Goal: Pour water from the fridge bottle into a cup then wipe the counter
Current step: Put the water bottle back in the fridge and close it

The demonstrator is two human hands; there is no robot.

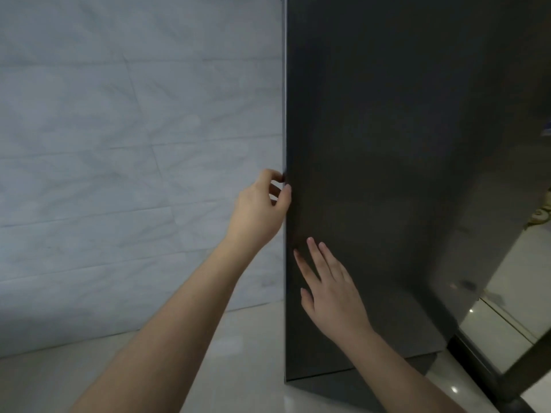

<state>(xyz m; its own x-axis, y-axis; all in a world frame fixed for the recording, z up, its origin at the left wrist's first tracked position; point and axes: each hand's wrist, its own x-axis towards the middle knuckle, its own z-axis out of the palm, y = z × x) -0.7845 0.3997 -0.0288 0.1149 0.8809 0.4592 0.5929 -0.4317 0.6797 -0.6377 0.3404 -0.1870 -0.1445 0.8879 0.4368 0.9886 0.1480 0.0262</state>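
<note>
Both hands at the dark fridge door (387,174); bottle and cup out of sight.

Left hand (262,204): fingers curled round the door's left vertical edge, tips hooked behind it and hidden, thumb laid against the front face just beside the edge. Right hand (331,290): fingers straight and slightly spread, lying against or just over the door's front face lower down, near the same edge; actual contact cannot be told. Both forearms bare, reaching up from the bottom of the view. Door surface matt dark grey, fills the right half. To its left, a pale marbled tile wall (134,144); below, glossy light floor (59,380) with reflections.
</note>
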